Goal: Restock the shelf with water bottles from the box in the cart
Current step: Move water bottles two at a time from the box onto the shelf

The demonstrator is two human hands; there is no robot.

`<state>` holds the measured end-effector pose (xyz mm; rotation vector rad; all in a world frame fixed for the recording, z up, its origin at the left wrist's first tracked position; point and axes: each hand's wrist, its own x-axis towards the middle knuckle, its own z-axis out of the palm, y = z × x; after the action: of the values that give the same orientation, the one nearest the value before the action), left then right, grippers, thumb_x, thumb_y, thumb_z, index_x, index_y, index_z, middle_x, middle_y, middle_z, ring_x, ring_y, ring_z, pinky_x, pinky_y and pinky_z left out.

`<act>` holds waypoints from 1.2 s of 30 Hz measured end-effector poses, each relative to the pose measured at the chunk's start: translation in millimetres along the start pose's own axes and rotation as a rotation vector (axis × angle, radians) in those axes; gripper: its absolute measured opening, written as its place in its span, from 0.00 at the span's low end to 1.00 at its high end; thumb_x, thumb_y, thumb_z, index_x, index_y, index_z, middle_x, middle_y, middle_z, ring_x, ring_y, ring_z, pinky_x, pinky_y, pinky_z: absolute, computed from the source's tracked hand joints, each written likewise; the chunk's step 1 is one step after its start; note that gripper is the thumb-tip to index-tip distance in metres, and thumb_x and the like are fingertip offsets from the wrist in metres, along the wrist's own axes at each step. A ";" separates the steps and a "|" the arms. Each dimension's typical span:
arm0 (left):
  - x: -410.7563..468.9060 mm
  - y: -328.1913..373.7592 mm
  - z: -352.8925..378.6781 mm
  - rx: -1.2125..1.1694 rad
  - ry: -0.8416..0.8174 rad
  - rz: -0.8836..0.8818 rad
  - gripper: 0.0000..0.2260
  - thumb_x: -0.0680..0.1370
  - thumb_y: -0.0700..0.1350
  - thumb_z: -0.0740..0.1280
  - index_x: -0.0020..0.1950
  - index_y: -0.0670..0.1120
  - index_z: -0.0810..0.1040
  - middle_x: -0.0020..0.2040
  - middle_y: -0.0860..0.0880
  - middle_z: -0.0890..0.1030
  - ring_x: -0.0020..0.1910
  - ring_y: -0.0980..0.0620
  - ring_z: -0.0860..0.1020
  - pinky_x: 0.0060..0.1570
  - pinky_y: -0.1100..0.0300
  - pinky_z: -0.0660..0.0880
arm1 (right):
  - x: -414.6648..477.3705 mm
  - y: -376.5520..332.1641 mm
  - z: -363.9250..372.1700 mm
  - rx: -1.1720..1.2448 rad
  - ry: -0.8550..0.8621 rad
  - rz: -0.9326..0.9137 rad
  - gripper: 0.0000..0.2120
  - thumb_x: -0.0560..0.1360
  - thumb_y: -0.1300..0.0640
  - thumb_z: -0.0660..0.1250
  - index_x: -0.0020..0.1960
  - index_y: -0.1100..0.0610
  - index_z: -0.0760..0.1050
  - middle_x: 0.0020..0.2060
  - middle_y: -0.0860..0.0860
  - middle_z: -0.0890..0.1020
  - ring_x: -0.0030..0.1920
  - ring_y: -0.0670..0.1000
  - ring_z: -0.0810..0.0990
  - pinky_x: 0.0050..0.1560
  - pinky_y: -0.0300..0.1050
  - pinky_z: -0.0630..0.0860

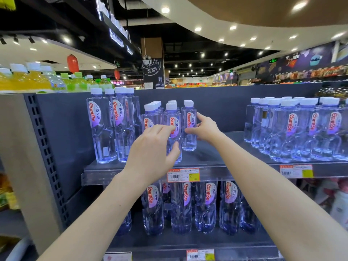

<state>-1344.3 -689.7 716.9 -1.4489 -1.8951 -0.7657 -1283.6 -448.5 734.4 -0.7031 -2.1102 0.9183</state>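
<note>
A clear plastic water bottle with a white cap (174, 119) stands upright near the front edge of the dark grey metal shelf (204, 158). It is gripped by the left hand (153, 153), whose fingers and thumb are curled round its body. Just beside it on the right, a second clear white-capped bottle (188, 117) is held by the right hand (204, 129), the thumb laid on its front and the forefinger on its far side. On both, "Ganten" is printed in red down a white-and-purple oval label, with "百岁山" beside it. Rows of matching small bottles (154, 110) are lined up behind them.

Taller Ganten bottles (101, 125) are set at the left end of the shelf, and a dense group of small ones (293, 129) toward the right end. An orange-bordered price tag (183, 175) on the front edge is marked "2.20" on a yellow field. More large Ganten bottles (188, 204) are ranged on the shelf below. A black hanging sign (152, 69) farther off reads "NATURAL PRODUCT".
</note>
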 end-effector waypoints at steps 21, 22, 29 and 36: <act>-3.3 -3.9 0.1 -0.081 -0.043 -0.046 0.20 0.81 0.49 0.67 0.73 0.47 0.75 0.66 0.50 0.80 0.64 0.48 0.77 0.60 0.55 0.74 | 18.8 2.7 4.5 -0.059 0.001 0.038 0.25 0.74 0.55 0.77 0.68 0.46 0.74 0.46 0.45 0.82 0.51 0.51 0.82 0.58 0.51 0.79; -3.3 -3.3 0.0 -0.080 -0.045 -0.046 0.20 0.81 0.49 0.67 0.73 0.47 0.75 0.66 0.50 0.80 0.64 0.48 0.77 0.60 0.55 0.74 | 19.0 2.7 5.2 -0.059 0.000 0.039 0.25 0.74 0.55 0.77 0.68 0.46 0.74 0.46 0.45 0.82 0.51 0.51 0.82 0.58 0.52 0.79; -2.8 -1.4 -2.6 -0.046 -0.078 -0.044 0.22 0.82 0.51 0.65 0.76 0.48 0.72 0.70 0.51 0.78 0.67 0.48 0.76 0.61 0.55 0.73 | 15.9 1.7 5.9 -0.081 -0.009 0.060 0.28 0.75 0.53 0.76 0.72 0.47 0.70 0.52 0.47 0.83 0.51 0.51 0.82 0.54 0.51 0.81; -5.6 0.9 -5.8 -0.011 -0.110 -0.021 0.26 0.83 0.50 0.64 0.80 0.48 0.67 0.72 0.50 0.77 0.68 0.46 0.75 0.63 0.54 0.72 | -3.4 2.4 5.0 -0.242 0.056 0.162 0.28 0.76 0.52 0.73 0.71 0.59 0.69 0.60 0.56 0.79 0.64 0.59 0.78 0.53 0.49 0.75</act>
<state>-1341.5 -697.3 716.4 -1.5078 -1.9945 -0.7200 -1285.0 -451.4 728.8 -1.0240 -2.1598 0.7242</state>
